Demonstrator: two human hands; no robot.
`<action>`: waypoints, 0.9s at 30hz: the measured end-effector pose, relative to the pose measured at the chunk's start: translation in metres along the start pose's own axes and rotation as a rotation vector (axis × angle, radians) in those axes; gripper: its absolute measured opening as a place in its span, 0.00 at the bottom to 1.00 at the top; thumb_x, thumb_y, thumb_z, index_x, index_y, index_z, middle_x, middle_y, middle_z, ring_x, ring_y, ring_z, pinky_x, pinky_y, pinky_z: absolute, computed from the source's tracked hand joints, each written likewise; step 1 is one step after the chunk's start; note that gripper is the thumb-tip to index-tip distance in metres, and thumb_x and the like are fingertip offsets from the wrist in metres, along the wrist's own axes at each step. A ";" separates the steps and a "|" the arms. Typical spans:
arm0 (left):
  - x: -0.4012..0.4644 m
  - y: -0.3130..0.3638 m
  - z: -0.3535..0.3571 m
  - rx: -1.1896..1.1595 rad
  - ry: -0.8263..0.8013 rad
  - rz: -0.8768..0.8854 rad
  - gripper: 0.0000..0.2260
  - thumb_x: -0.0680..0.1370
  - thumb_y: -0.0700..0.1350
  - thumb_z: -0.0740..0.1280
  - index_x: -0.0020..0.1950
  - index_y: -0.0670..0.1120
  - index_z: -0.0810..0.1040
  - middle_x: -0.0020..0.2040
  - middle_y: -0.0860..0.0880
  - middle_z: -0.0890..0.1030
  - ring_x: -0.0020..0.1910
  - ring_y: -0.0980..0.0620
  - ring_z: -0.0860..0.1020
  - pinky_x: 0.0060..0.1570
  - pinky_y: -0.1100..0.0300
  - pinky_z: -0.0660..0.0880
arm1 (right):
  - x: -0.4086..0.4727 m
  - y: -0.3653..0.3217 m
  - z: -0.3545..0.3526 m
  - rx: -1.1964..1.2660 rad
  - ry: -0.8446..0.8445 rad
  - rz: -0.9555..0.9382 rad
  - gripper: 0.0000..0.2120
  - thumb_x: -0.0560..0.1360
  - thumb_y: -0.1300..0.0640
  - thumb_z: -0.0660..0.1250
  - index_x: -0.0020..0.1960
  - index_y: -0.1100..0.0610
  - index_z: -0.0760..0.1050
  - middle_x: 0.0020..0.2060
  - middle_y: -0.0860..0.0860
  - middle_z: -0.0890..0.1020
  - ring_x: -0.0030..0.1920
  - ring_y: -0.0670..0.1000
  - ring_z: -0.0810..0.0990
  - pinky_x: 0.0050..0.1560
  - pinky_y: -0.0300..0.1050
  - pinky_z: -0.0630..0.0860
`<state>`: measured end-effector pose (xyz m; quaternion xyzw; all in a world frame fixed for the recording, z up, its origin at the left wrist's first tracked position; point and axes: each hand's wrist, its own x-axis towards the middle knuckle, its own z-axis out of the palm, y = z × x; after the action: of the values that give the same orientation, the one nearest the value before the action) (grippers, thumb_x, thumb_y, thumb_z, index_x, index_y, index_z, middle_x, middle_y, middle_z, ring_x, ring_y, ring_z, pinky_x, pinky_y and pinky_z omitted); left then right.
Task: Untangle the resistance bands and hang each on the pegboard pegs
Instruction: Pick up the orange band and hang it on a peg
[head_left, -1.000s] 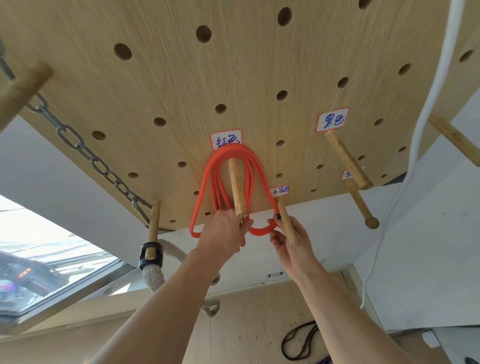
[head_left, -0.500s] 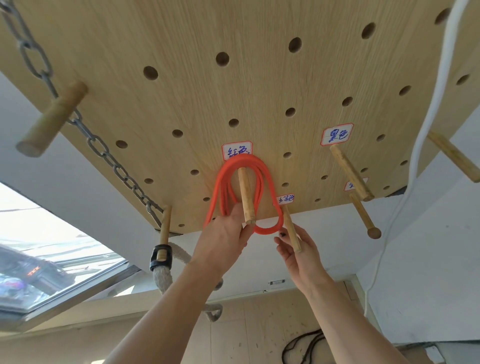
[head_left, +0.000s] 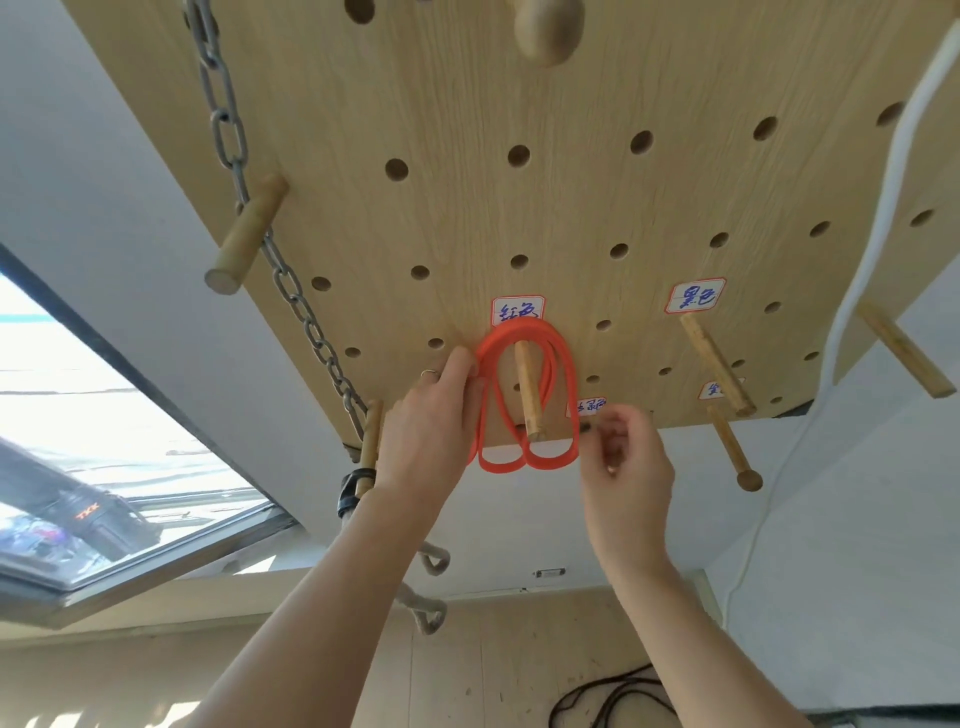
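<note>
Pegboard (head_left: 597, 208) seen from below, its lower edge just under the hands. Far left of the board: steel chain (head_left: 291, 291) runs down past a wooden peg (head_left: 244, 239) toward the bottom-left corner. L hand (head_left: 431, 421) is up against the left side of the red band (head_left: 524, 395), fingers curled onto its strands, ring on one finger. Band is looped several times over the center peg (head_left: 527, 392), below the red-ink label (head_left: 518, 310), w/ loop bottoms hanging just past the board's lower edge. R hand (head_left: 623, 467) sits just right of the band's lower loop, fingers curled loosely w/ tips near it; can't tell if they touch or pinch it. Further right: black-ink label (head_left: 695, 295) above an empty peg (head_left: 717, 364); white cord (head_left: 872, 234) hangs along the right edge.
</note>
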<state>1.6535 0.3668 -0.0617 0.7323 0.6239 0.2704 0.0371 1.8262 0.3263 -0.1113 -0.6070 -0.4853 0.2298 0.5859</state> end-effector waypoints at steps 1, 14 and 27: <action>0.003 0.002 0.000 0.012 -0.008 -0.007 0.09 0.86 0.50 0.54 0.55 0.47 0.69 0.40 0.47 0.76 0.35 0.42 0.76 0.33 0.50 0.73 | 0.008 -0.005 0.006 -0.013 -0.049 -0.034 0.06 0.79 0.63 0.69 0.55 0.56 0.77 0.41 0.48 0.81 0.41 0.45 0.80 0.39 0.31 0.73; 0.012 -0.001 -0.001 0.146 0.025 0.082 0.07 0.86 0.50 0.57 0.55 0.47 0.65 0.42 0.50 0.75 0.32 0.41 0.75 0.30 0.48 0.76 | 0.044 -0.013 0.039 -0.183 -0.090 -0.197 0.06 0.82 0.56 0.66 0.50 0.55 0.70 0.35 0.49 0.78 0.34 0.53 0.78 0.35 0.57 0.77; 0.020 0.004 0.008 0.214 0.114 0.073 0.14 0.83 0.57 0.63 0.53 0.47 0.66 0.39 0.52 0.74 0.32 0.48 0.68 0.26 0.56 0.66 | 0.058 -0.014 0.035 -0.241 -0.068 -0.184 0.16 0.77 0.54 0.73 0.49 0.55 0.64 0.28 0.44 0.70 0.27 0.46 0.71 0.28 0.45 0.68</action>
<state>1.6619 0.3864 -0.0599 0.7375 0.6234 0.2446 -0.0868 1.8163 0.3912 -0.0891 -0.6178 -0.5825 0.1358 0.5104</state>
